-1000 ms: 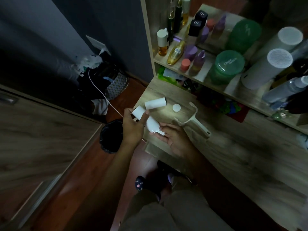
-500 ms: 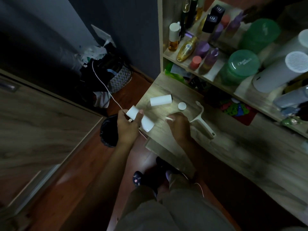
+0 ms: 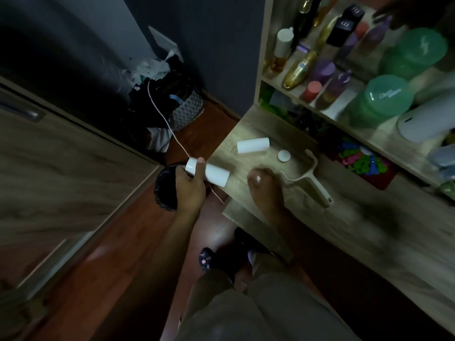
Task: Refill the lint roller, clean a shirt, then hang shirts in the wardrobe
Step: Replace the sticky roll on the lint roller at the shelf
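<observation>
Left hand (image 3: pixel 190 189) wraps its fingers round a white lint roll (image 3: pixel 213 174) at the tabletop (image 3: pixel 248 126) edge; right hand (image 3: pixel 265 187) rests beside the roller handle (image 3: pixel 310 178), grip unclear.

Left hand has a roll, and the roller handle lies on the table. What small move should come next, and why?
Probably the right hand should grip the lint roller handle lying just beside it on the table and lift it. The left hand holds a white roll, and the handle's bar looks bare, ready to take it.
</observation>
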